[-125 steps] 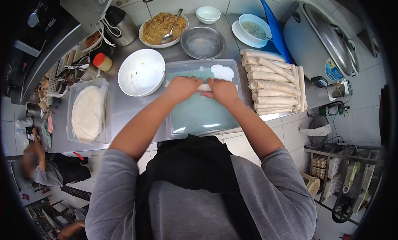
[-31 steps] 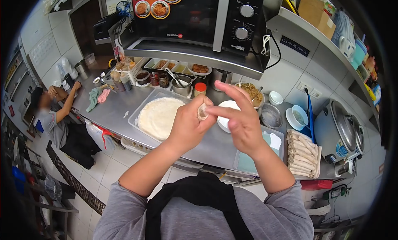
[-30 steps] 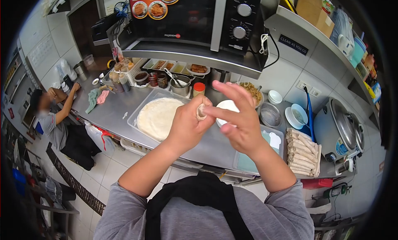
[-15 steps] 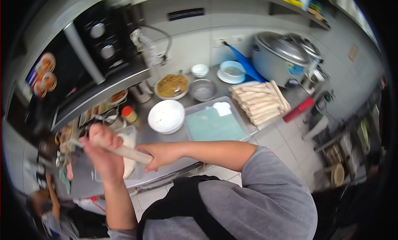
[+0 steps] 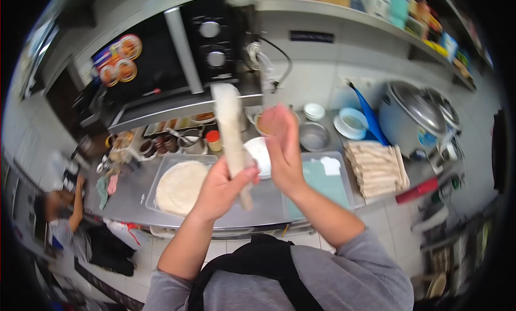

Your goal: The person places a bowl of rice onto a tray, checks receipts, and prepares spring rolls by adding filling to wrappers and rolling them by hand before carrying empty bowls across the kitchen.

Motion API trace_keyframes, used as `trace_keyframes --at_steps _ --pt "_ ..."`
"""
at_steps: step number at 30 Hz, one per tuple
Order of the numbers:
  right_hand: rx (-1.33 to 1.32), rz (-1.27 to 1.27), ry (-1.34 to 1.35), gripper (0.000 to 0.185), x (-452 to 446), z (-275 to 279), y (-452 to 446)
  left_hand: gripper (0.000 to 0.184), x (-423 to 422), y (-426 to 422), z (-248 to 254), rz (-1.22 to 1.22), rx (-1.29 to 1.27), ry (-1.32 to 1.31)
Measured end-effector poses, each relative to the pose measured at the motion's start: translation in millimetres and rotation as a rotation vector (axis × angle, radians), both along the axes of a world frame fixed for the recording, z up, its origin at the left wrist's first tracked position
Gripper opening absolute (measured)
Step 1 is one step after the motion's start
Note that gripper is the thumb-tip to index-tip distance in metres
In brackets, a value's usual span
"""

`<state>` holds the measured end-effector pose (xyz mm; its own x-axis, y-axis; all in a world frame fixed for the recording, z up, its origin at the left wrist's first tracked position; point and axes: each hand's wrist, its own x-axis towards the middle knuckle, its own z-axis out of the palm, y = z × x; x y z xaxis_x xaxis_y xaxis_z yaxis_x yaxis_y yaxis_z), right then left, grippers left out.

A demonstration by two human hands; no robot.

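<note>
My left hand is wrapped round a long, pale spring roll, which stands almost upright above the counter. The roll's upper end looks wider and is blurred. Beside it, my right hand is raised with fingers stretched out and nothing in it, a gap apart from the roll. Partly hidden behind my right hand is a white bowl. Round pale wrappers lie in a clear tray left of my left hand. Several similar rolls are stacked on the right.
A clear tray with a green base sits at the counter's front. Behind are a metal bowl, a blue bowl and a large lidded cooker. A microwave overhangs the back left. Another person stands far left.
The spring roll has swung from slanting low between both hands to nearly upright in my left hand. My right hand has let go and risen. The view has shifted left.
</note>
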<state>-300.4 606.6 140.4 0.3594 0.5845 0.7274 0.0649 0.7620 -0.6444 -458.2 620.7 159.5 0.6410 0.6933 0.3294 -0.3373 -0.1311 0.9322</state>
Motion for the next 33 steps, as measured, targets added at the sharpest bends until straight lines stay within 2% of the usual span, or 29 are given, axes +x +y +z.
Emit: trace_keyframes --at_steps 1,2,4,5,7,9,10,11,12,13,14,15,16,17,19,20,21,22,23,25,26,27,29,31,33 --pt "-0.226 0.222 0.006 0.058 -7 -15 -17 0.019 2 5 -5 -0.004 0.029 -0.015" --pt "-0.400 0.554 0.250 0.072 -23 -37 -21 0.019 3 8 -7 -0.013 0.055 -0.026" --pt "-0.443 0.706 0.044 0.081 -34 -63 -29 0.019 -1 3 5 0.035 0.011 0.048" --pt "-0.453 0.728 0.031 0.081 -38 -65 -28 0.019 -1 -1 12 0.042 -0.037 0.132" --pt "-0.440 0.548 -0.149 0.083 -47 -59 -31 0.021 2 -2 19 0.102 -0.006 0.158" --pt "-0.429 0.483 -0.166 0.080 -48 -53 -31 0.022 3 1 18 0.227 0.242 0.169" --pt "-0.477 0.458 -0.063 0.076 -47 -55 -29 0.027 -1 -1 24 0.108 -0.002 0.145" --pt "-0.525 0.430 0.042 0.074 -45 -56 -27 0.027 0 3 19 0.112 -0.010 0.144" --pt "-0.537 0.457 0.171 0.065 -49 -48 -29 0.029 1 10 10 0.074 -0.006 -0.011" --pt "-0.545 0.461 0.173 0.065 -48 -40 -33 0.031 2 15 4 0.037 -0.001 -0.166" --pt "-0.666 0.677 0.262 0.063 -43 -34 -37 0.037 -1 19 2 -0.068 -0.040 -0.193" --pt "-0.783 0.895 0.355 0.061 -38 -30 -38 0.037 -3 23 -2 -0.065 -0.047 -0.192" --pt "-0.852 1.052 0.473 0.056 -34 -30 -37 0.037 -4 26 -6 -0.196 -0.135 -0.301" --pt "-0.858 1.054 0.478 0.056 -29 -31 -36 0.037 -6 29 -8 -0.328 -0.221 -0.412" --pt "-0.832 1.379 0.591 0.049 -22 -36 -33 0.035 -6 24 2 -0.330 -0.250 -0.419" --pt "-0.834 1.379 0.593 0.049 -26 -34 -34 0.034 -3 15 14 -0.143 -0.252 -0.299" --pt "-0.790 1.038 0.441 0.048 -33 -31 -35 0.032 1 10 20 0.042 -0.251 -0.177" --pt "-0.732 0.701 0.291 0.047 -38 -29 -36 0.038 6 7 19 0.101 -0.232 -0.195" --pt "-0.734 0.702 0.292 0.047 -39 -33 -35 0.038 9 8 12 0.102 -0.234 -0.195" --pt "-0.524 0.208 -0.095 0.032 -40 -46 -30 0.047 17 14 -9 0.330 -0.056 -0.211" --pt "-0.450 0.100 -0.155 0.028 -40 -51 -27 0.052 18 14 -17 0.422 0.043 -0.136" --pt "-0.449 0.101 -0.157 0.028 -40 -54 -24 0.052 19 12 -20 0.423 0.044 -0.138" --pt "-0.285 -0.041 -0.260 0.027 -41 -58 -22 0.057 20 8 -25 0.429 0.047 -0.199" --pt "-0.258 -0.060 -0.269 0.027 -42 -57 -23 0.063 17 5 -17 0.399 0.007 -0.188" --pt "-0.230 -0.077 -0.281 0.027 -43 -51 -26 0.068 11 7 -16 0.245 0.026 -0.196"
